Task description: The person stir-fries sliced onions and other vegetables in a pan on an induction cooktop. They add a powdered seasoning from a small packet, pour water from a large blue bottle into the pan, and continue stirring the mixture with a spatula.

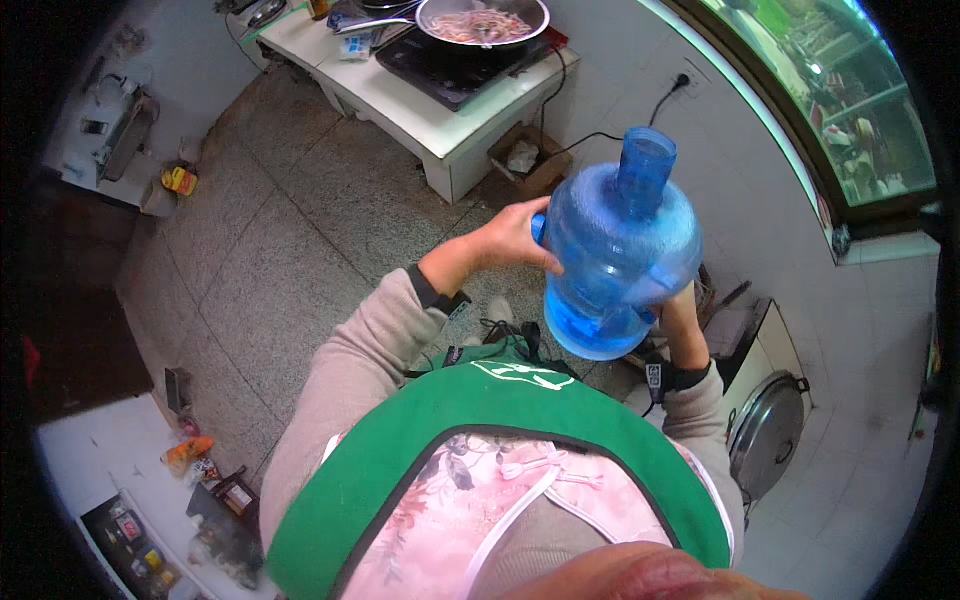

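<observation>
A large blue plastic water jug [611, 247] is held up in front of me, its open neck pointing up and a little water showing low inside. My left hand [517, 238] grips it at the left side, around a blue handle, with the thumb on the jug's wall. My right hand [677, 304] supports the jug at its lower right; its fingers are partly hidden behind the plastic. Beyond the jug, a metal pan [484, 41] with sliced food in it rests on a black induction cooktop [450, 79].
The white-topped counter [442, 142] holds the cooktop. Under it stands a cardboard box [551, 169] beside a power cord. A large lidded metal pot [769, 435] is at the right, below a window [847, 97]. Packets and a cluttered cabinet [112, 525] lie at the lower left.
</observation>
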The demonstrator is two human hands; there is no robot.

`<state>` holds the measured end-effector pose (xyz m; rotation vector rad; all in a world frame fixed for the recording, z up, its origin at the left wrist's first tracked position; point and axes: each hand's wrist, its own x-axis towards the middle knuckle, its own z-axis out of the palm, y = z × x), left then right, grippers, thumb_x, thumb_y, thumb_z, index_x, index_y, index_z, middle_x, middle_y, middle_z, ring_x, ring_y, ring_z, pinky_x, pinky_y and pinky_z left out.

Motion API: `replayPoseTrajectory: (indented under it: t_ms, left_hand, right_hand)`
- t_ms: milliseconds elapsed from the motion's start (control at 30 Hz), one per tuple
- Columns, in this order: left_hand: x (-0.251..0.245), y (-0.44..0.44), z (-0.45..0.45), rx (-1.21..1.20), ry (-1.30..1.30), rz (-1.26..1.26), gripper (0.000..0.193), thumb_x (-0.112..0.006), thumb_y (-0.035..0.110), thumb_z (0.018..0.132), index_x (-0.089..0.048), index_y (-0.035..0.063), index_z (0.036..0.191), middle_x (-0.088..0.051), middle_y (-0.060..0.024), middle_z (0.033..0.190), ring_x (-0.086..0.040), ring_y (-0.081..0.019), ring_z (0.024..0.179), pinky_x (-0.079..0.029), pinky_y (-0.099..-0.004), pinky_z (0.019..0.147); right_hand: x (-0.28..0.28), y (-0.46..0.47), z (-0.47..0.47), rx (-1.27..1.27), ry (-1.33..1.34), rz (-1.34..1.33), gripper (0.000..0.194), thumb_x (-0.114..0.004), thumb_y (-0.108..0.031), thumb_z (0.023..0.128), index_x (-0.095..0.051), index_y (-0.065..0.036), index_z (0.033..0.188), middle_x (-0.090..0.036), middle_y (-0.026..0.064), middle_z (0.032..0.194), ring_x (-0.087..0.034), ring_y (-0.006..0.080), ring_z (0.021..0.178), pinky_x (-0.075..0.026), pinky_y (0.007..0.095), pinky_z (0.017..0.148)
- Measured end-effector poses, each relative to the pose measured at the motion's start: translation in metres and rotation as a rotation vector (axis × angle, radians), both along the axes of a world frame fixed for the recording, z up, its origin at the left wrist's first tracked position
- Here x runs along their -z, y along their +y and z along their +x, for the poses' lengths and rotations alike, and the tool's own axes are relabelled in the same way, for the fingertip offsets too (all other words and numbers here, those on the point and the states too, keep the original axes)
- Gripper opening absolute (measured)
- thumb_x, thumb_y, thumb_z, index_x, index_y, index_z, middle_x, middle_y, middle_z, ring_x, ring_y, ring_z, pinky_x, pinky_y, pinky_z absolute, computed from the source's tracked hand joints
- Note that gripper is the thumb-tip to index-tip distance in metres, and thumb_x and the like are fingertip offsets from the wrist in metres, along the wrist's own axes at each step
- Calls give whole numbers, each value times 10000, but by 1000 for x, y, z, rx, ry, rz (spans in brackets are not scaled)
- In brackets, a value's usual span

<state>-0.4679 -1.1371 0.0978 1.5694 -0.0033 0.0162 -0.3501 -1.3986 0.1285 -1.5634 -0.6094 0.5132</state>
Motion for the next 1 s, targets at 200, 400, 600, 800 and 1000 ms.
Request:
replayPoseTrajectory:
  t_ms: [200, 400, 600, 800, 1000]
  left_hand:
    - [24, 78, 49, 26, 110, -192, 838, -823, 44, 550, -433, 34, 1292, -560, -52, 1157, -526, -141, 1031, -444, -304, 904]
    - [43, 148, 102, 12, 154, -238, 772, -794, 30, 584, -435, 63, 1268, -595, -53, 942, -576, -124, 714, -483, -251, 545]
    - [49, 236, 165, 76, 174, -365, 707, -798, 43, 592, -465, 42, 1215, -608, -44, 896, -584, -134, 709, -481, -250, 545]
    - [62, 254, 187, 211, 281, -399, 742, -772, -1, 605, -440, 37, 1267, -609, -48, 895, -590, -133, 708, -499, -264, 578]
    - [74, 270, 208, 303, 365, -506, 719, -772, 16, 619, -434, 22, 1253, -605, -47, 914, -588, -135, 726, -495, -270, 598]
  right_hand:
    - [2, 86, 55, -46, 171, -211, 280, -626, -239, 792, -545, -70, 1000, -543, -18, 712, -476, 62, 498, -349, 191, 416]
    - [11, 162, 95, 64, 158, -287, 172, -616, -103, 728, -544, -53, 876, -478, -28, 601, -415, 61, 427, -289, 210, 371]
    - [10, 240, 132, 239, 295, -317, 180, -675, -79, 679, -577, -49, 827, -501, -27, 603, -429, 70, 434, -306, 224, 390]
    - [9, 255, 136, 319, 231, -469, 113, -673, -108, 707, -577, -53, 732, -494, -27, 584, -429, 72, 442, -317, 230, 400]
    - [3, 279, 140, 409, 335, -564, 117, -656, -114, 726, -560, -56, 692, -489, -22, 574, -416, 75, 430, -298, 244, 390]
